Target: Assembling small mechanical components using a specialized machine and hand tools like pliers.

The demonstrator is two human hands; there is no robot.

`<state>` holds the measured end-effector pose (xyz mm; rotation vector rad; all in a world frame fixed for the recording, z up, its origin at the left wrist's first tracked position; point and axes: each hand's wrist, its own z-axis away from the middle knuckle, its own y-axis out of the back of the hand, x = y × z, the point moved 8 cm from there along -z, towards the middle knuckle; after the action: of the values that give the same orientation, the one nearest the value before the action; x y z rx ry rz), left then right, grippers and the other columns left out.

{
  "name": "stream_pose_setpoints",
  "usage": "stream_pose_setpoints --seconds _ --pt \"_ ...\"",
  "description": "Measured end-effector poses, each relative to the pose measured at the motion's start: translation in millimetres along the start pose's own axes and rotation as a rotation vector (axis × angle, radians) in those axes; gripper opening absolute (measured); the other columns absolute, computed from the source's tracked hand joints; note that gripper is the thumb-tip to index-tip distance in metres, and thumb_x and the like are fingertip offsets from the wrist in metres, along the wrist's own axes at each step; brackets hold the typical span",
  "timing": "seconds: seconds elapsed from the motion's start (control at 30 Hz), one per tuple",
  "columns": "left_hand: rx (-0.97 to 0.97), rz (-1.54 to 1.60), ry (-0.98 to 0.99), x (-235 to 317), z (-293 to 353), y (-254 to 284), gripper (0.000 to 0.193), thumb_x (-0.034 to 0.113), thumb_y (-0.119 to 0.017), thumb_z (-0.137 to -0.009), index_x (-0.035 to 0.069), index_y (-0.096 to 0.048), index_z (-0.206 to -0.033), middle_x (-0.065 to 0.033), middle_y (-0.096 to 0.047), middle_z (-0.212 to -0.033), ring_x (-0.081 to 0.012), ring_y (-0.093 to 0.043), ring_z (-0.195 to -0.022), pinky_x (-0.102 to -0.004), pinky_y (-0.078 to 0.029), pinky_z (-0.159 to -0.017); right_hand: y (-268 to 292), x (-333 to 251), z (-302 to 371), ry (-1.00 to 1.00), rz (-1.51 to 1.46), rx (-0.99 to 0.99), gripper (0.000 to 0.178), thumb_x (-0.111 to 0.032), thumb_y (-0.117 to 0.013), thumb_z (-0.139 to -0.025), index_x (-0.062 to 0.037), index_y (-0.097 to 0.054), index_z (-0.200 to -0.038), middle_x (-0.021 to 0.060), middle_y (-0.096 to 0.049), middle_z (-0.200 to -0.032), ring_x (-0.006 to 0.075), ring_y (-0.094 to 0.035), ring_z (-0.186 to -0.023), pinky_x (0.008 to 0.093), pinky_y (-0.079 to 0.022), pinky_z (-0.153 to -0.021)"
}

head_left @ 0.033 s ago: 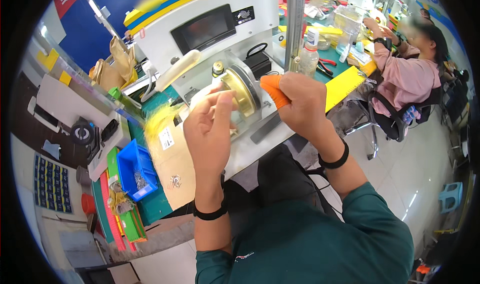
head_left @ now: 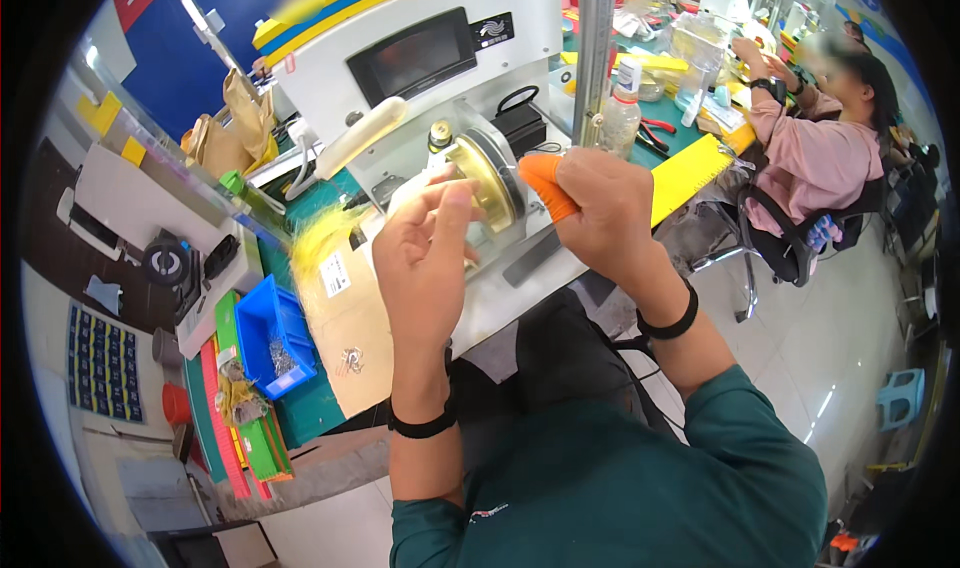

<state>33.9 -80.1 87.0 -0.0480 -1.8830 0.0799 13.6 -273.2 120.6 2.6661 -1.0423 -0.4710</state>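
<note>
My left hand [head_left: 425,253] is raised at the left side of a brass-coloured drum [head_left: 483,183] on a white machine. Its fingers are bent inward with the thumb against them, and whatever they pinch is too small or hidden. My right hand [head_left: 607,203] makes a fist just right of the drum. Orange finger covers [head_left: 545,183] wrap its finger on the side facing the drum; what the fist holds, if anything, is hidden. A clear guard [head_left: 510,230] surrounds the drum's lower side. Black bands circle both wrists.
Left of my hands lie a tan paper sheet [head_left: 352,343] with small metal pieces, yellow fibres [head_left: 318,248] and a blue bin [head_left: 262,333]. A screen [head_left: 412,56] faces me. Right are a bottle [head_left: 621,118], red pliers [head_left: 655,133], a yellow ruler [head_left: 690,176] and a seated co-worker [head_left: 815,153].
The whole view has shifted very slightly. Both hands keep nearly the same pose beside the drum, the right fist a touch closer to it.
</note>
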Motion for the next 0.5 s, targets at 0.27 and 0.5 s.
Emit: stream_pose_setpoints --seconds 0.27,0.5 --pt "0.067 -0.103 -0.023 -5.4 8.4 11.4 0.012 0.007 -0.075 -0.095 -0.004 -0.072 -0.095 -0.0161 -0.065 -0.128 -0.0131 -0.068 -0.089 -0.0228 -0.056 -0.060 -12.3 -26.7 5.8 0.084 -0.043 -0.090 0.027 -0.006 -0.078 -0.074 -0.0089 -0.073 -0.100 0.0057 -0.057 -0.074 0.0277 -0.061 -0.062 0.0378 -0.048 -0.054" --pt "0.322 -0.611 -0.543 45.4 39.8 28.6 0.005 0.007 -0.074 -0.096 0.003 -0.071 -0.094 -0.0101 -0.060 -0.124 -0.0139 -0.064 -0.092 -0.0225 -0.051 -0.063 12.0 160.4 30.0 -0.723 0.087 -0.019 0.038 -0.015 -0.082 -0.085 -0.0063 -0.073 -0.121 0.0088 -0.070 -0.082 0.0250 -0.069 -0.073 0.0388 -0.051 -0.063"
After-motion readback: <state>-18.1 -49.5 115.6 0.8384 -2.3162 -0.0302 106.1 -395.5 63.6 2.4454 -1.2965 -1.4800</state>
